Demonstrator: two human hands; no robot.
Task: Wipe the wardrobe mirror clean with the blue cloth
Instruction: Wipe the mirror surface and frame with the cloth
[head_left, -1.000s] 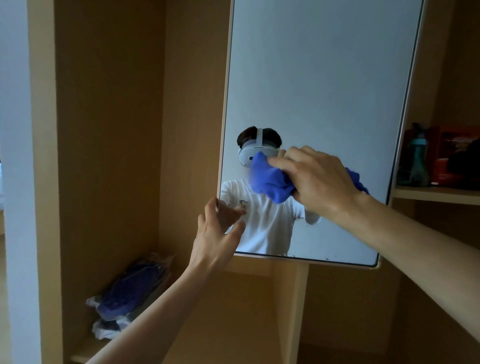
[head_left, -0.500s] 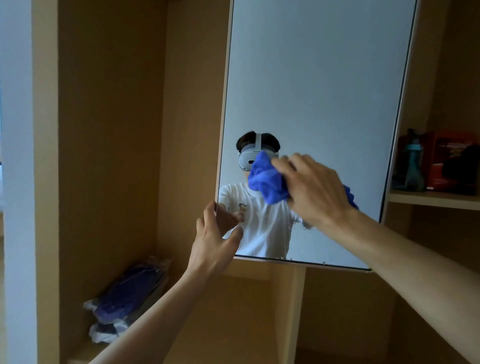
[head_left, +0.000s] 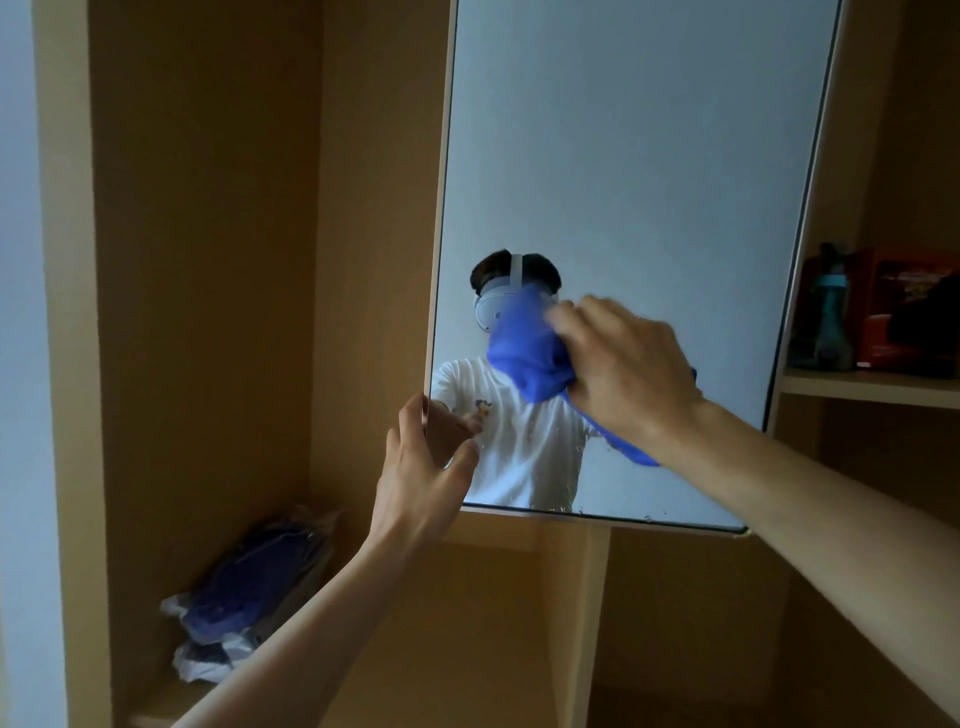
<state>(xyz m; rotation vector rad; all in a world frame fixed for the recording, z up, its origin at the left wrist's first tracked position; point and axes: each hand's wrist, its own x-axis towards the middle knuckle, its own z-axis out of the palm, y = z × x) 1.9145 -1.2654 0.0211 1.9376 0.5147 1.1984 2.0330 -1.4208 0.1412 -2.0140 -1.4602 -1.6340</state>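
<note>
Right hand presses a bunched blue cloth on the mirror, frame centre; left hand grips its lower-left edge.

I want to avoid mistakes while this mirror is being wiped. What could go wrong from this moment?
1. The left hand grips the mirror only at its lower left edge; a hard push by the right hand might swing the panel.
2. Droplets sit near the bottom edge, below the blue cloth; they may be missed or dry into marks.
3. The cloth's loose end hangs under the wrist and might drag streaks.
</note>
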